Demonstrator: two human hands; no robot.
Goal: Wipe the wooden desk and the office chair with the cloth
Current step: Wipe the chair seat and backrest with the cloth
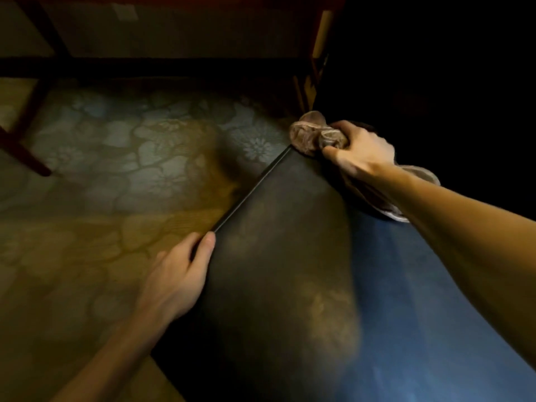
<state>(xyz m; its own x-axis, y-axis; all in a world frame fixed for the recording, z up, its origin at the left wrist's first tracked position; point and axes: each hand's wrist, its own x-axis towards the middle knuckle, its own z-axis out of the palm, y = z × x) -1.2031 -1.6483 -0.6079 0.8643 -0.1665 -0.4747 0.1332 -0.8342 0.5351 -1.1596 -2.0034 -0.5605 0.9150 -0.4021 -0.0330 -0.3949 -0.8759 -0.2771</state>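
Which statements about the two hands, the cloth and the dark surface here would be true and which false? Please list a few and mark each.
1. The right hand grips a crumpled beige cloth. True.
2. The cloth sits at the near end of the dark flat surface. False: it is at the far corner.
3. The left hand holds the surface's left edge, thumb on top. True.
4. The floor is plain white. False: it carries a flower pattern in muted tones.
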